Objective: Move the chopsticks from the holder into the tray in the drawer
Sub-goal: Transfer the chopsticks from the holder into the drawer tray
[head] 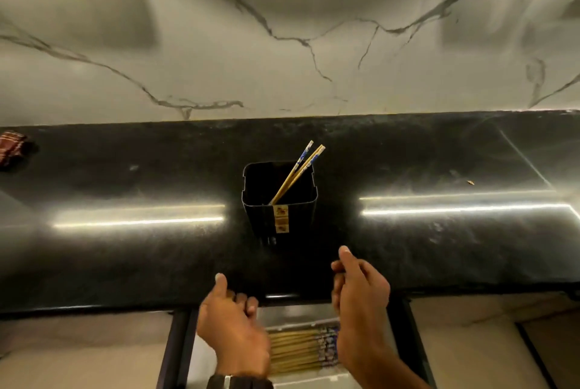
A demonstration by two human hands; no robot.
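Note:
A black square holder (280, 216) stands in the middle of the dark counter. Two wooden chopsticks (298, 170) with blue-patterned tops lean inside it toward its far right corner. Below the counter edge an open drawer holds a white tray (309, 380) with several chopsticks (298, 352) lying side by side. My left hand (232, 326) hovers over the drawer's left part, fingers loosely curled and holding nothing. My right hand (361, 294) is raised over the counter's front edge, just near of the holder, fingers loosely bent and empty.
The black counter (125, 187) is glossy with bright light streaks. A marble wall (282, 27) rises behind it. A red checked cloth (12, 150) lies at the far left. A small crumb (469, 182) sits at the right. Pale cabinet fronts flank the drawer.

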